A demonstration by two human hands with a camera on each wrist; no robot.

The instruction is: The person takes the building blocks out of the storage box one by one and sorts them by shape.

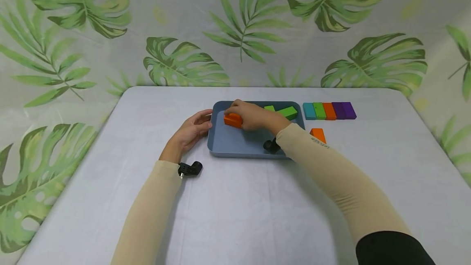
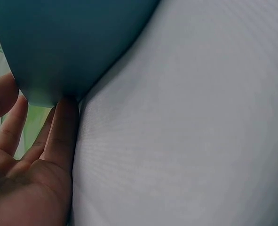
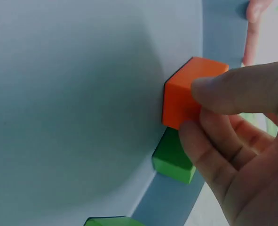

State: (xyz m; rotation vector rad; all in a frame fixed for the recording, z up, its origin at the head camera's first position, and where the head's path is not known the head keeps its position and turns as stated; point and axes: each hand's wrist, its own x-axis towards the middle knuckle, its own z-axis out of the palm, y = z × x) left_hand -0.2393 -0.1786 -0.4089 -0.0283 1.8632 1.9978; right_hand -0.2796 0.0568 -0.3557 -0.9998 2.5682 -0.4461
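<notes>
Inside the grey-blue tray (image 1: 235, 150), my right hand (image 1: 255, 115) pinches an orange block (image 1: 232, 121) between thumb and fingers, toward the tray's left side. The right wrist view has this orange block (image 3: 178, 101) close beside a green block (image 3: 174, 162), with part of another green block (image 3: 113, 221) at the bottom edge. In the head view, two green blocks (image 1: 288, 113) show at the back right of the tray, partly behind my right hand. My left hand (image 1: 189, 132) touches the tray's left outer side with extended fingers (image 2: 63, 127).
Right of the tray, several blocks stand side by side in a row (image 1: 329, 111): teal, green, orange and two purple. A single orange block (image 1: 318, 135) lies nearer, partly behind the right sleeve. A white cloth (image 1: 228, 207) covers the table; a leaf-patterned backdrop hangs behind.
</notes>
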